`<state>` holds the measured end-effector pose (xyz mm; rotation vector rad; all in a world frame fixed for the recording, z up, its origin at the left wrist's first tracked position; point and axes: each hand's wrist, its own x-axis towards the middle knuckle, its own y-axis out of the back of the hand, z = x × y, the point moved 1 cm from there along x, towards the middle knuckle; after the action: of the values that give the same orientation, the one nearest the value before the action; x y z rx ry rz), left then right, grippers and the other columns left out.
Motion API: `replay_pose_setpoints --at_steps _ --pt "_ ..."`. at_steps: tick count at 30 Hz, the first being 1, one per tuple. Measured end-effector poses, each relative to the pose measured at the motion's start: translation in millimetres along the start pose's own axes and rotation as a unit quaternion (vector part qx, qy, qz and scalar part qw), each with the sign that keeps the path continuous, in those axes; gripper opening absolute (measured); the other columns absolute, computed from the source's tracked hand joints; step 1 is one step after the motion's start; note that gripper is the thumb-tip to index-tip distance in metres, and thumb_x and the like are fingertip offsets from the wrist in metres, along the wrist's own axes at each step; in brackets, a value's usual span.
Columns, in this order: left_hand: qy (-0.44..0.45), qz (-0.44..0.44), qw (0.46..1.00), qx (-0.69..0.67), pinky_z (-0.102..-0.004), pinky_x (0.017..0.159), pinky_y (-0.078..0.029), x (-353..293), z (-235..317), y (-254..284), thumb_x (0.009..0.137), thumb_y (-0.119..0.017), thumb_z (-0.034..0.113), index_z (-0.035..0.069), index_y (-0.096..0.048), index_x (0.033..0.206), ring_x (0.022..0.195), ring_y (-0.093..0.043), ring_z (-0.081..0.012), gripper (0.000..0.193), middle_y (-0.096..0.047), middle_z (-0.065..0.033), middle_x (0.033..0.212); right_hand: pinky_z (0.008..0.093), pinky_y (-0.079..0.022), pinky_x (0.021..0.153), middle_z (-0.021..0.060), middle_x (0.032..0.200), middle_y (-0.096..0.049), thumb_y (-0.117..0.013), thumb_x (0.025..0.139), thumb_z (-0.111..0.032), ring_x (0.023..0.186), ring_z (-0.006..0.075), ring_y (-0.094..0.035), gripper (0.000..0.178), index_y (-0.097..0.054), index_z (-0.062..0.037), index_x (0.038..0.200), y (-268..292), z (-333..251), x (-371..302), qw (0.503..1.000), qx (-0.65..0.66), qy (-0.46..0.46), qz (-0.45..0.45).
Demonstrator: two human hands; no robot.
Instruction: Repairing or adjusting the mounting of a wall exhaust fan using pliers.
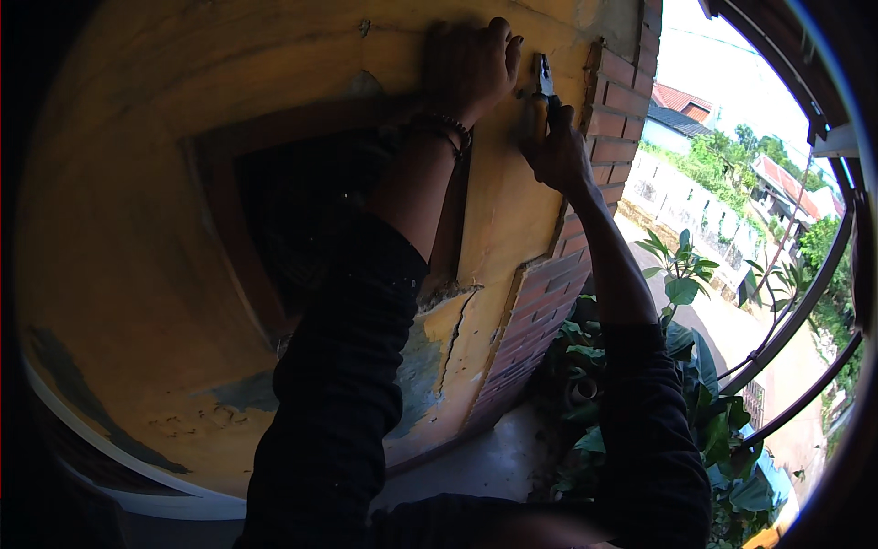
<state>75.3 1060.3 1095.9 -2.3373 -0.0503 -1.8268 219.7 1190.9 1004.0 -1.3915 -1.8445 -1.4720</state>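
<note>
While right hand (561,158) grips pliers (546,85), left hand (477,69) curls fingers at yellow wall (510,201), hold unclear; slackened grip could let pliers slip, scraping wall.

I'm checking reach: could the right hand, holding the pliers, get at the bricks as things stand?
Probably yes: the right hand is raised close beside the bricks, with nothing visible between them, though the pliers occupy its grip.

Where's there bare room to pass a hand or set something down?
Passing: yellow wall between the brown frame and brick edging. Setting down: pale surface between wall and leafy plants. Crowded: around the left hand, right hand and pliers.
</note>
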Motion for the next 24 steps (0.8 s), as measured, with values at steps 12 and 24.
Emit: replay_pose_setpoints --at_steps 12,24 --pt "0.214 -0.175 0.937 -0.215 -0.0391 0.066 -0.054 -41.4 72.3 5.9 0.100 -0.057 0.039 0.006 -0.066 0.097 0.069 -0.071 -0.0242 0.034 -0.071 -0.0069 0.071 0.0366 -0.044 0.047 0.0050 0.067 -0.056 -0.059 0.099 -0.052 0.047 0.0186 -0.052 0.051 -0.055 -0.0012 0.095 106.8 -16.9 -42.2 0.966 0.121 -0.226 -0.015" --pt "0.442 -0.287 0.479 -0.702 -0.0403 0.071 -0.066 -87.1 103.4 -51.5 0.106 -0.044 0.051 -0.001 -0.054 0.121 0.089 -0.074 -0.0263 0.055 -0.071 -0.0150 0.107 0.0337 -0.047 0.059 0.0111 0.070 -0.066 -0.063 0.097 -0.049 0.064 0.0187 -0.065 0.045 -0.074 -0.0048 0.093 121.7 -56.1 -3.5 0.965 -0.260 -0.025 -0.010"
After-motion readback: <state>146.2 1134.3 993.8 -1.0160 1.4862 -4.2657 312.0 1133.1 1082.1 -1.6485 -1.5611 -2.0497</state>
